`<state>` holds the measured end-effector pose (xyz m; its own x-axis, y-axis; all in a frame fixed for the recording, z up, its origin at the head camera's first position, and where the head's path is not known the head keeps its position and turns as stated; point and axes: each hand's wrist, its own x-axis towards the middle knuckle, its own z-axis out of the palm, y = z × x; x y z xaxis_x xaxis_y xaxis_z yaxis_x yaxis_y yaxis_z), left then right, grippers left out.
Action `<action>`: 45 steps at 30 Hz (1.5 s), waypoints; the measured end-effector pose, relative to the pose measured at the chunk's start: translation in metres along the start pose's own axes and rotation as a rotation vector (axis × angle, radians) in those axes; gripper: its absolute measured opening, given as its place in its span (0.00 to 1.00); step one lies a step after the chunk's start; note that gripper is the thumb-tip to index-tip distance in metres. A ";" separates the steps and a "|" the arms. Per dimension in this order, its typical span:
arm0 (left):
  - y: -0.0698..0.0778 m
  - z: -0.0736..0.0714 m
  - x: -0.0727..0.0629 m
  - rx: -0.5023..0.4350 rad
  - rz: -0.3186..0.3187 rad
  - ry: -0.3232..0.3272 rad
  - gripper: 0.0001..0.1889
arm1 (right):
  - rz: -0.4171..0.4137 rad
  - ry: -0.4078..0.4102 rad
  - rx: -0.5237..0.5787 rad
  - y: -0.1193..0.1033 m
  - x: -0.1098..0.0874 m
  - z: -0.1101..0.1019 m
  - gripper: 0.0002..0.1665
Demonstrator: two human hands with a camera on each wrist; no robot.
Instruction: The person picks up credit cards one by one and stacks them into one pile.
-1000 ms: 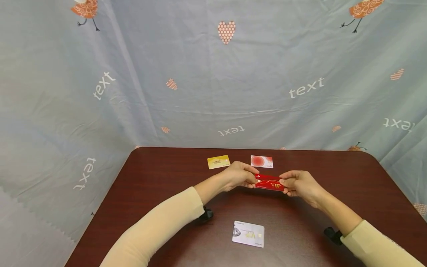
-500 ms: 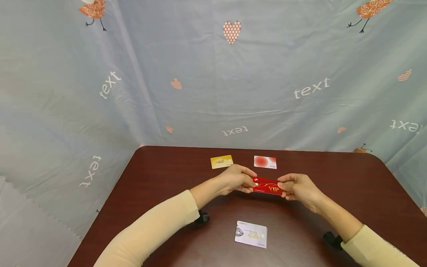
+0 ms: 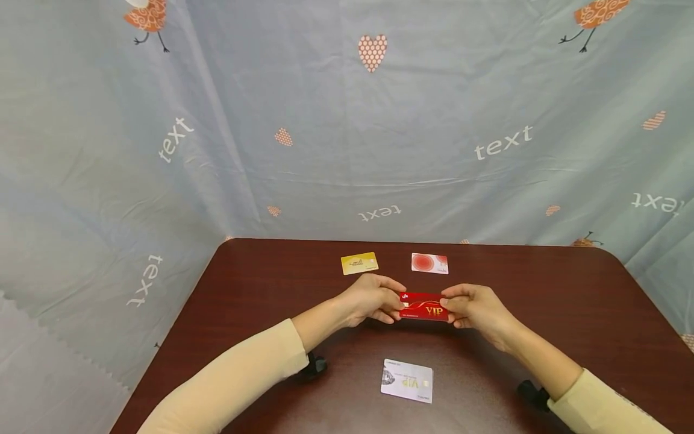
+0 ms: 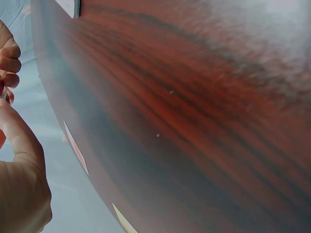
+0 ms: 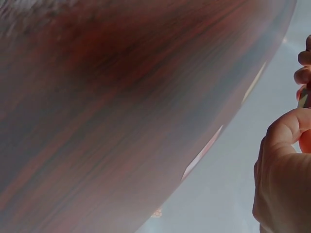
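A red card with gold VIP lettering is held level between both hands above the table. My left hand pinches its left short edge, thumb on the printed face. At the opposite edge my right hand pinches it the same way. In the left wrist view the left hand shows at the left border, and the right wrist view has the right hand at its right border. Nearest in front of the hands lies a white VIP card, its print upside down.
On the dark wooden table, a yellow card and a white card with red circles lie side by side near the back edge. A patterned grey-blue cloth hangs behind and to the sides.
Both hands have brought the red card a little toward the left and nearer the body, keeping their grip at its two ends. The other cards stay where they lie on the table.
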<state>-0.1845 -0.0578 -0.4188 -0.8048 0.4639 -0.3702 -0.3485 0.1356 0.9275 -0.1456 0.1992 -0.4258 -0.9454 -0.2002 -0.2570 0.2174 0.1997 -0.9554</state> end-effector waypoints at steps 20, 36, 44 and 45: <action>-0.009 -0.010 -0.023 -0.022 -0.015 -0.039 0.21 | 0.015 -0.063 0.040 0.003 -0.009 0.017 0.23; -0.022 -0.013 -0.040 -0.036 -0.018 -0.069 0.19 | 0.045 -0.136 0.049 0.009 -0.020 0.028 0.26; -0.029 -0.013 -0.049 -0.035 -0.029 -0.077 0.18 | 0.050 -0.170 0.049 0.013 -0.026 0.032 0.26; -0.030 -0.013 -0.050 -0.036 -0.032 -0.077 0.18 | 0.053 -0.173 0.051 0.014 -0.026 0.033 0.26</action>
<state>-0.1399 -0.0969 -0.4291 -0.7542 0.5261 -0.3928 -0.3912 0.1205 0.9124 -0.1100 0.1756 -0.4369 -0.8772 -0.3540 -0.3244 0.2822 0.1665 -0.9448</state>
